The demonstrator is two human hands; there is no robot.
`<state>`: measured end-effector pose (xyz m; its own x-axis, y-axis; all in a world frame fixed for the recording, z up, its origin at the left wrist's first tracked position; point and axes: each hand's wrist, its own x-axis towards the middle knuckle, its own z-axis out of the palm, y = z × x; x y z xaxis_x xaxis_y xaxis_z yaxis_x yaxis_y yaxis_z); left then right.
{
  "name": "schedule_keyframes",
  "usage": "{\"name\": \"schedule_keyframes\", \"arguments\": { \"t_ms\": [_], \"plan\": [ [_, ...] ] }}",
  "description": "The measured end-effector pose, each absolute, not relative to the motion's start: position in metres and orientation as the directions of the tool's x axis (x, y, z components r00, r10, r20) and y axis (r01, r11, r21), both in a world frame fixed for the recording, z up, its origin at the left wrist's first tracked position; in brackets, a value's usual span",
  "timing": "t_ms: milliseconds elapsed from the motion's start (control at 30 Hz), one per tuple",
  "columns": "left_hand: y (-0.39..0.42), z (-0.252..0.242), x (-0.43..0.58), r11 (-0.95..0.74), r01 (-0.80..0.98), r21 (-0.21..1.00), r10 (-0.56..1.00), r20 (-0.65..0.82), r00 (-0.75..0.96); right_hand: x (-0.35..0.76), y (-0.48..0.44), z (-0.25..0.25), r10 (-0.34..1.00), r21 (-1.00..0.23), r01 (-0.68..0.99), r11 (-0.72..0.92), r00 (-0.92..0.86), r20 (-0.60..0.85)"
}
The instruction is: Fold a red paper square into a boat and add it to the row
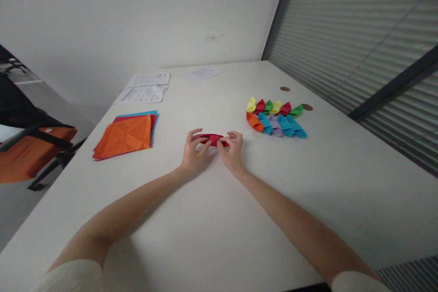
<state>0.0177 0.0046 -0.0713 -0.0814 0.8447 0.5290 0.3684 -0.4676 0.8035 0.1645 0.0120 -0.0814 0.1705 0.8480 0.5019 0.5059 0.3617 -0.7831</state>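
Observation:
A folded piece of red paper [213, 139] is held between my two hands above the middle of the white table [205, 219]. My left hand [194, 151] pinches its left end between thumb and fingers. At the other end, my right hand [232, 150] grips it the same way. Fingers cover both ends of the paper, so only its middle shows fully. To the right lie two rows of small folded paper pieces [274, 127] in orange, blue, purple, yellow, red and green.
On the left rests a stack of coloured paper sheets [125, 133], orange on top. Printed papers [142, 94] lie at the back left, another printed sheet [201, 73] near the wall. An orange-seated chair [30, 155] stands beyond the left edge. Blinds [362, 32] line the right side.

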Motion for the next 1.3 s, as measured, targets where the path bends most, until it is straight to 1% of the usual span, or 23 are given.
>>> {"name": "schedule_keyframes", "arguments": {
  "t_ms": [67,100,133,233,300,400,633,867,1033,1300],
  "plan": [
    [0.006,-0.069,0.015,-0.512,0.402,0.759,0.807,0.585,-0.076,0.168,0.014,-0.080,0.841,-0.769,0.531,0.356,0.177,0.511],
    [0.007,-0.067,0.013,-0.511,0.390,0.766,0.812,0.579,-0.071,0.170,0.014,-0.080,0.838,-0.755,0.547,0.361,0.166,0.520],
    [0.008,-0.066,0.011,-0.489,0.360,0.794,0.839,0.542,-0.057,0.172,0.014,-0.079,0.834,-0.737,0.564,0.373,0.144,0.532],
    [0.014,-0.064,0.008,-0.330,0.255,0.909,0.943,0.332,0.036,0.175,0.013,-0.077,0.816,-0.671,0.597,0.440,0.047,0.576],
    [0.017,-0.064,0.007,-0.264,0.240,0.934,0.964,0.253,0.080,0.176,0.012,-0.077,0.806,-0.649,0.600,0.467,0.013,0.591],
    [0.020,-0.067,0.007,-0.247,0.243,0.938,0.969,0.239,0.062,0.176,0.014,-0.079,0.818,-0.674,0.592,0.442,0.043,0.574],
    [0.021,-0.072,0.009,-0.161,0.151,0.975,0.985,0.168,-0.033,0.174,0.018,-0.082,0.842,-0.729,0.558,0.395,0.097,0.531],
    [0.016,-0.071,0.012,-0.176,0.173,0.969,0.984,0.175,0.025,0.173,0.019,-0.084,0.842,-0.743,0.533,0.405,0.099,0.530],
    [0.015,-0.070,0.013,-0.144,0.156,0.977,0.989,0.146,-0.007,0.171,0.019,-0.085,0.843,-0.748,0.541,0.383,0.126,0.523],
    [0.016,-0.071,0.014,-0.086,0.083,0.993,0.995,0.090,-0.042,0.167,0.014,-0.080,0.810,-0.741,0.540,0.400,0.170,0.561]
  ]
}}
